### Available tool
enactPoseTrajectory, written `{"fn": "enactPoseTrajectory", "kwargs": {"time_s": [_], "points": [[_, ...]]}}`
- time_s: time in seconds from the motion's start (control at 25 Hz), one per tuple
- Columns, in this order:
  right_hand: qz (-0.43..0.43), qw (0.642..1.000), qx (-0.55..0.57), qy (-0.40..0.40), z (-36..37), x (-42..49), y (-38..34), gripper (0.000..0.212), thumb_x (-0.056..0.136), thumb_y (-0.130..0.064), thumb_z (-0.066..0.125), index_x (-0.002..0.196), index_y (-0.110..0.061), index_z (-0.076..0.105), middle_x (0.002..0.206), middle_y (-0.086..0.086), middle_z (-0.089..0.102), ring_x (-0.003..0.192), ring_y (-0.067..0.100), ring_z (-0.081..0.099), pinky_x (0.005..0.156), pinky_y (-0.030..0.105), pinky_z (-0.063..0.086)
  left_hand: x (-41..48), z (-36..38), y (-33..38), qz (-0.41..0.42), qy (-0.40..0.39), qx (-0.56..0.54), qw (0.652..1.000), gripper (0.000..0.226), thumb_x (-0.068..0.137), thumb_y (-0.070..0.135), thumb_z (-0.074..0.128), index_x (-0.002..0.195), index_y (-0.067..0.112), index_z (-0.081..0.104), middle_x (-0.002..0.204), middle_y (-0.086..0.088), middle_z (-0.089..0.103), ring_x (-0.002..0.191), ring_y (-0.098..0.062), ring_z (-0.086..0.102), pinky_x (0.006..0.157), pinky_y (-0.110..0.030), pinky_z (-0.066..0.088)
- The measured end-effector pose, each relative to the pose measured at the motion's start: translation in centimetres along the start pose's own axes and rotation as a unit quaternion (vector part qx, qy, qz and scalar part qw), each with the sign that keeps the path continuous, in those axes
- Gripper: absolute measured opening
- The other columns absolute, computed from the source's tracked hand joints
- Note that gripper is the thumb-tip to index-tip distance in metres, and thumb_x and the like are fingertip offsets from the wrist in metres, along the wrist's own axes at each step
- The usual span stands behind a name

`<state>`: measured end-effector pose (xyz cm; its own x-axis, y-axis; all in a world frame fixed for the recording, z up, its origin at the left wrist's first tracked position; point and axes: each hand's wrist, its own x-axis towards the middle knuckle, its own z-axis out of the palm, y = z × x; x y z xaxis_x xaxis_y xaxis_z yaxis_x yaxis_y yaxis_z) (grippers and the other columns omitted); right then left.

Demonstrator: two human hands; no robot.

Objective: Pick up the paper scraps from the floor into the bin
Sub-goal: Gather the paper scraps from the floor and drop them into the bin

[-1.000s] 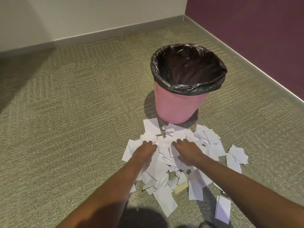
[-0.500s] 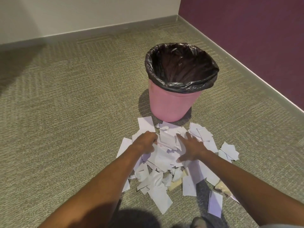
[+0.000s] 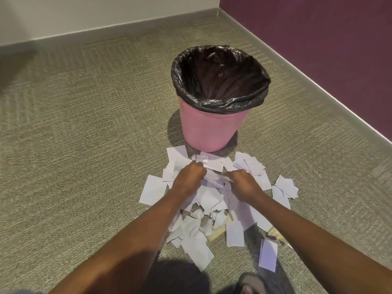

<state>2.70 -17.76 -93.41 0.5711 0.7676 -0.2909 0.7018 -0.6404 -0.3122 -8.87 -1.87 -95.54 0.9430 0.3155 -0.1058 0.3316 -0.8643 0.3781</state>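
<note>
A heap of white paper scraps (image 3: 212,200) lies on the carpet just in front of a pink bin (image 3: 209,132) lined with a black bag. The bin stands upright, and I see no paper inside it. My left hand (image 3: 189,177) and my right hand (image 3: 244,184) are low over the far part of the heap, close together. Both have fingers curled around a bunch of scraps (image 3: 214,177) squeezed between them. Loose scraps spread out on either side and toward me.
Olive carpet (image 3: 84,134) runs all around. A white wall with a grey skirting is at the back, a purple wall (image 3: 328,39) at the right, meeting in a corner behind the bin. A sandalled foot (image 3: 250,283) shows at the bottom edge.
Both hands have drawn together and closed, gathering scraps that lay flat under open fingers before. The top of the heap is bunched up between them.
</note>
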Motion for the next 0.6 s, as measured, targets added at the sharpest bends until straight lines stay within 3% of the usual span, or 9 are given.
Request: {"fn": "enactPoseTrajectory", "kwargs": {"time_s": [0.16,0.28,0.4,0.52,0.6], "points": [[0.043,0.994,0.085,0.05,-2.1,-1.0,0.5,0.035,0.091,0.004,0.055,0.114,-0.015,0.073,0.099,0.016,0.075,0.077,0.029,0.07,0.059,0.027,0.046,-0.2,-3.3,-0.3,-0.014,0.039,-0.069,0.997,0.011,0.085,0.003,0.062,0.085,0.003,0.072,0.091,-0.014,0.069,0.086,-0.032,0.065,0.074,-0.042,0.052],[0.057,0.986,0.139,0.065,-5.2,-2.2,0.7,0.023,0.092,0.0,0.055,0.094,-0.007,0.076,0.079,0.014,0.075,0.067,0.023,0.072,0.065,0.038,0.058,-0.7,-6.6,0.0,-0.026,0.036,-0.106,0.993,0.008,0.083,0.006,0.07,0.086,0.008,0.077,0.088,-0.012,0.073,0.083,-0.027,0.067,0.075,-0.039,0.055],[0.066,0.965,0.235,0.099,-9.9,-3.6,-0.1,0.025,0.091,-0.003,0.062,0.071,-0.016,0.071,0.073,0.01,0.073,0.06,0.018,0.072,0.061,0.049,0.06,-0.4,-11.5,1.3,-0.031,0.037,-0.134,0.99,0.012,0.079,0.002,0.073,0.087,0.008,0.078,0.086,-0.008,0.075,0.081,-0.019,0.068,0.078,-0.035,0.057],[0.082,0.93,0.318,0.162,-15.9,-5.3,-2.3,0.011,0.091,-0.006,0.066,0.095,-0.014,0.072,0.086,0.004,0.07,0.061,0.015,0.072,0.062,0.052,0.06,-0.4,-17.9,3.1,-0.046,0.072,-0.16,0.983,0.007,0.077,0.002,0.076,0.08,0.008,0.078,0.071,-0.001,0.073,0.063,-0.006,0.062,0.06,-0.013,0.051],[0.083,0.91,0.348,0.208,-19.5,-6.1,-3.5,0.023,0.089,-0.008,0.067,0.112,-0.003,0.067,0.096,0.004,0.067,0.068,0.017,0.072,0.064,0.045,0.062,-0.8,-22.3,4.6,-0.046,0.102,-0.195,0.974,0.005,0.074,0.008,0.081,0.077,0.011,0.078,0.066,0.001,0.071,0.055,-0.002,0.057,0.05,-0.007,0.041]]}}
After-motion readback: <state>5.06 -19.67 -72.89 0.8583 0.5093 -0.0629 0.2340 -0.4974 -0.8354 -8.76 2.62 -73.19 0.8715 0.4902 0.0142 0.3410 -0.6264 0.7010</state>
